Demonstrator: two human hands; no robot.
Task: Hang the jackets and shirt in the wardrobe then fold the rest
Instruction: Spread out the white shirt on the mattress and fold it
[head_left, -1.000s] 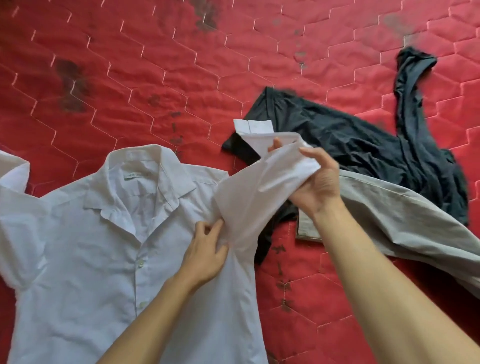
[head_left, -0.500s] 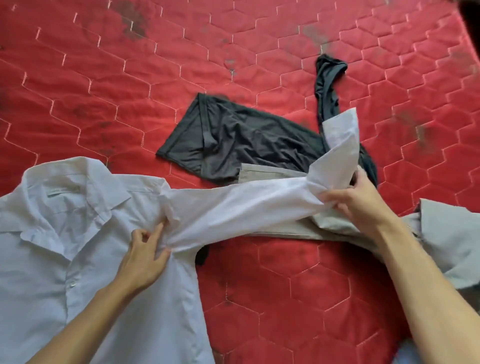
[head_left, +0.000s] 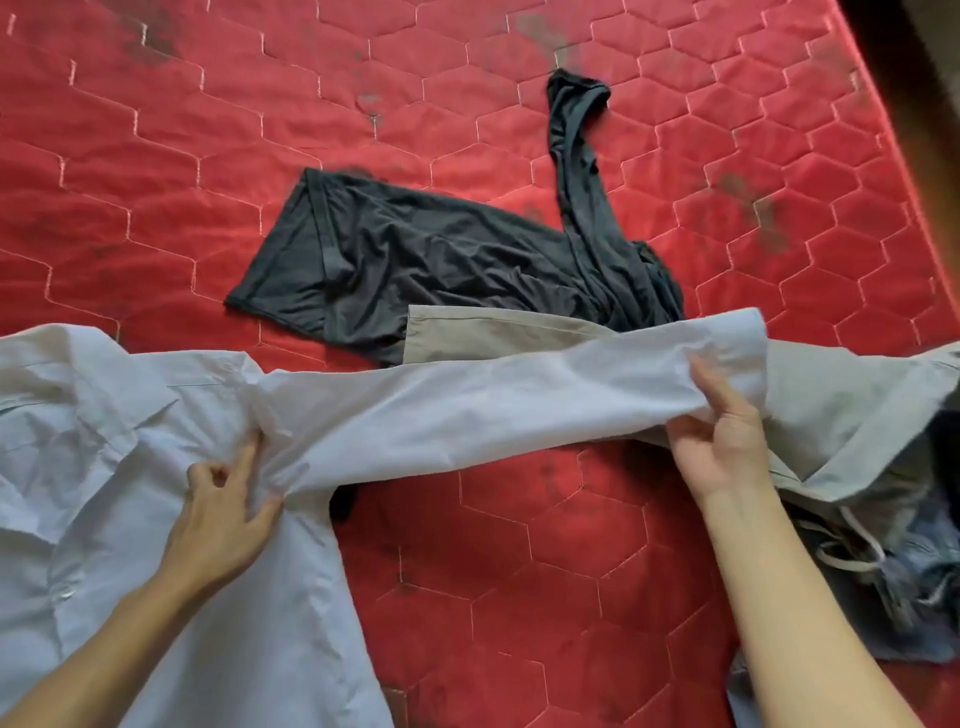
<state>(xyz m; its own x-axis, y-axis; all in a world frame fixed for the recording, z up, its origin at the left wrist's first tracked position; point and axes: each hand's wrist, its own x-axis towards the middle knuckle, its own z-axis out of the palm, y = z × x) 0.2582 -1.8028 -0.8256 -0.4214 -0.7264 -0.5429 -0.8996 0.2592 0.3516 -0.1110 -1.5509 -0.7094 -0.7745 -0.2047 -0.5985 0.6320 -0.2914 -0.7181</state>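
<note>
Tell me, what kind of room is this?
Probably a bedroom. A red quilted mattress fills the view, and a white shirt and a dark top lie spread on it.

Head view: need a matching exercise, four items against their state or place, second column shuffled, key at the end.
1. shirt sleeve
2. dark grey garment
3. beige garment
4. left hand

A. crumpled on the red mattress, farthest from the person
B. stretched sideways, cuff end gripped by the right hand
C. pinches the white shirt at the armpit
D. partly under the shirt sleeve, overlapping the dark grey garment's near edge

Pairs: 1-B, 2-A, 3-D, 4-C
</note>
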